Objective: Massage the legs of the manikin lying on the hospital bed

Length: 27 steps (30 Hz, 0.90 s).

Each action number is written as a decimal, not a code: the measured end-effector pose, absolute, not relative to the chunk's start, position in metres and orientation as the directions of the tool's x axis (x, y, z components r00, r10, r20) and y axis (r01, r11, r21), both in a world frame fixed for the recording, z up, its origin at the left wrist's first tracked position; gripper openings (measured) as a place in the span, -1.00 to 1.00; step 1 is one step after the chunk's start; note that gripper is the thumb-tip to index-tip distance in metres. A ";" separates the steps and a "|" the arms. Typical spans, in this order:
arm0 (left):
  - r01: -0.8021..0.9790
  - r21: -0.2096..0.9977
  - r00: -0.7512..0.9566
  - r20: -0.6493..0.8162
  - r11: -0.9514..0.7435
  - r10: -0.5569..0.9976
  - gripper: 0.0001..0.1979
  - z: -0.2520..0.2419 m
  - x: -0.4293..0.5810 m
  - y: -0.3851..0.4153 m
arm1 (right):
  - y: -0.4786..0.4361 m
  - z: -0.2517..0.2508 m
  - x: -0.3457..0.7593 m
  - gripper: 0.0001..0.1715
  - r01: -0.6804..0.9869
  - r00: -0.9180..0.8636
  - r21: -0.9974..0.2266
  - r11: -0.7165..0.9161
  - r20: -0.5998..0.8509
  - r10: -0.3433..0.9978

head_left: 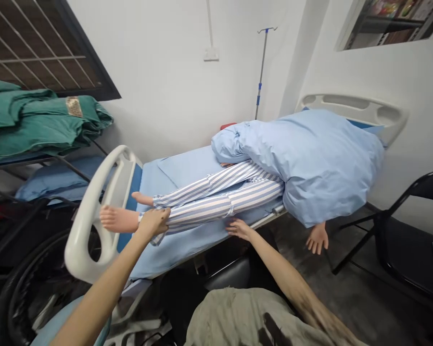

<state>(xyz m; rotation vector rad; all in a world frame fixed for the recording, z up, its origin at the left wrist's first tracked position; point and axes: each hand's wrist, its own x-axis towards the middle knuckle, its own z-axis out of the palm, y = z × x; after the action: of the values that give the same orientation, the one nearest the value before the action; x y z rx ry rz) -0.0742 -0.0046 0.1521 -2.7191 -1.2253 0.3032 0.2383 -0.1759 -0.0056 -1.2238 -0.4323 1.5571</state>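
A patient manikin lies on a hospital bed (pixel 159 257), its legs in blue-and-white striped trousers (pixel 198 211). My left hand (pixel 154 222) is closed over the manikin's near lower leg, just above the bare foot (pixel 119 219). Beside the near knee, my right hand (pixel 239 228) is open, fingers stretched toward the underside of the leg; its fingertips are partly hidden, so I cannot tell whether they touch it. The far foot (pixel 142 198) rests on the sheet. A bunched light-blue quilt (pixel 310 154) covers the upper body. From under it hangs the manikin's hand (pixel 317 238).
A pale footboard (pixel 75 240) stands at the left and a headboard (pixel 368 108) at the far right. An IV pole (pixel 262 72) rises behind the bed. A black folding chair (pixel 407 245) is at right; a wheelchair wheel (pixel 12 298) and green bedding (pixel 39 120) are at left.
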 end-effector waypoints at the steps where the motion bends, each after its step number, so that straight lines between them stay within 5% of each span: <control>1: 0.718 -0.226 0.651 -0.119 -0.659 0.750 -0.64 0.165 -0.072 -0.007 | -0.164 -0.001 0.236 -0.69 -0.535 0.102 -0.776 -0.334 -0.452 0.886; 11: 0.802 -0.219 0.552 -0.083 -0.556 0.830 -0.60 0.179 -0.056 -0.022 | -0.147 0.045 0.272 -0.88 -0.560 0.152 -0.822 -0.103 -0.224 0.963; 23: 0.908 0.090 0.411 0.003 -0.410 0.912 -0.50 0.125 0.024 -0.033 | -0.146 0.134 0.317 -0.87 -0.434 0.258 -0.895 0.103 -0.015 0.966; 27: 0.898 0.206 0.405 -0.050 -0.388 0.913 -0.55 0.100 0.058 -0.040 | -0.147 0.146 0.330 -0.89 -0.519 0.243 -0.838 0.167 0.042 0.969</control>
<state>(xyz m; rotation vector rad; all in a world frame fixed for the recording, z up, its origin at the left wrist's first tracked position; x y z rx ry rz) 0.0584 -0.0399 0.0996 -2.7960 -1.8277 -0.1202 0.3297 -0.1471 0.1461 -0.8135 -0.6863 1.1865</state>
